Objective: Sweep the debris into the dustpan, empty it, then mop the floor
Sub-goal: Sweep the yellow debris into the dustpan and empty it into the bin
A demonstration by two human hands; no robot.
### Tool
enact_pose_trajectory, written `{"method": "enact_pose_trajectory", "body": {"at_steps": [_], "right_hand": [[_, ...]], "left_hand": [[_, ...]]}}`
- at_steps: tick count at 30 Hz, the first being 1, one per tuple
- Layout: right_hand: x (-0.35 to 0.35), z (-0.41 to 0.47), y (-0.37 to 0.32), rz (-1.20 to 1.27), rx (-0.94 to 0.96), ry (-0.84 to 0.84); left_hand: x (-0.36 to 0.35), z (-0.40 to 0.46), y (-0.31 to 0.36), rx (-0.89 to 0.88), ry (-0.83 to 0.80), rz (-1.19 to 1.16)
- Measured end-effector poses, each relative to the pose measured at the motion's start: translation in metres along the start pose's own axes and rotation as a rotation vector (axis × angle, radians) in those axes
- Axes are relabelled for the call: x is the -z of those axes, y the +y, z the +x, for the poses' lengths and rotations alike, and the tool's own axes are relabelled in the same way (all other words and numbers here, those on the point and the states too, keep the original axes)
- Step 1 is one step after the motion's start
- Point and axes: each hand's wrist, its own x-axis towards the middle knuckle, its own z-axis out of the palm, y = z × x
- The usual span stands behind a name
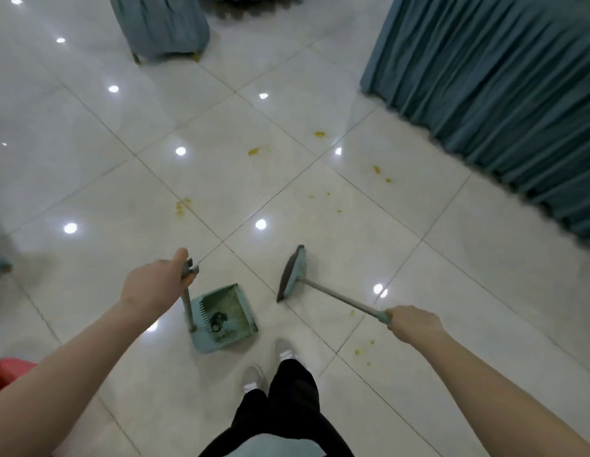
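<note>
A left hand (155, 285) clasps the dustpan (226, 319) handle and a right hand (414, 324) grips the broom (292, 275), best drawn in short strokes pulling scattered yellow crumbs (254, 151) toward the pan.

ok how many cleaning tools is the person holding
2: a dustpan by its upright handle in the left hand, and a broom in the right hand, its head on the floor beside the dustpan.
</note>
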Motion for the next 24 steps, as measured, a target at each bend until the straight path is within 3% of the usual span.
{"method": "enact_pose_trajectory", "body": {"at_steps": [8,13,19,24], "right_hand": [[-0.085,-0.095,0.066,0.093,-0.235,-0.106],[-0.108,-0.13,0.082,0.008,-0.302,-0.111],[-0.069,-0.137,0.077,-0.249,-0.297,0.0],[-0.012,-0.118,0.077,-0.227,-0.292,0.065]], "left_hand": [[0.003,0.003,0.032,-0.142,-0.021,-0.004],[0.0,-0.007,0.043,-0.206,0.022,-0.003],[0.01,-0.015,0.04,-0.234,0.075,-0.04],[0.023,-0.001,0.031,-0.217,0.115,-0.1]]}}
